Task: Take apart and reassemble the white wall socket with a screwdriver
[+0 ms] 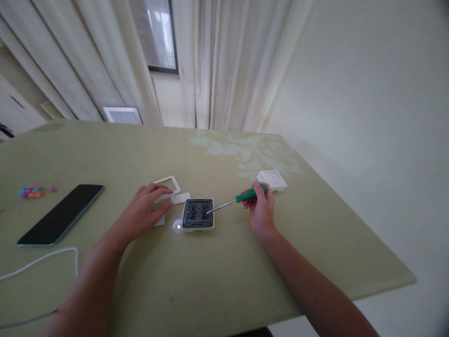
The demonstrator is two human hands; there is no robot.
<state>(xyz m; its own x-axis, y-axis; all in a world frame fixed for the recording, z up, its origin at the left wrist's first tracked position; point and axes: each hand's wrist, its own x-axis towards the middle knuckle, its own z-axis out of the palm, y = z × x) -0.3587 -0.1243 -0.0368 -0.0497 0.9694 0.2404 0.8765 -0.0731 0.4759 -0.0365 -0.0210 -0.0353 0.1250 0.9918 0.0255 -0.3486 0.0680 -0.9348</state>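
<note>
My right hand is wrapped round the green handle of a screwdriver. Its metal shaft points left, and the tip reaches the dark face of a wall switch with a white base, its cover off, lying on the table. To the left of the switch is my left hand, fingers stretched out and apart, over some white plastic parts. These are a square cover frame and flat white switch plates, partly hidden beneath the fingers. I cannot tell whether the fingertips press on them.
A white wall socket sits beyond my right hand. On the left lie a large black phone or tablet, small colourful pieces and a white cable. A wall borders the table on the right; curtains hang behind.
</note>
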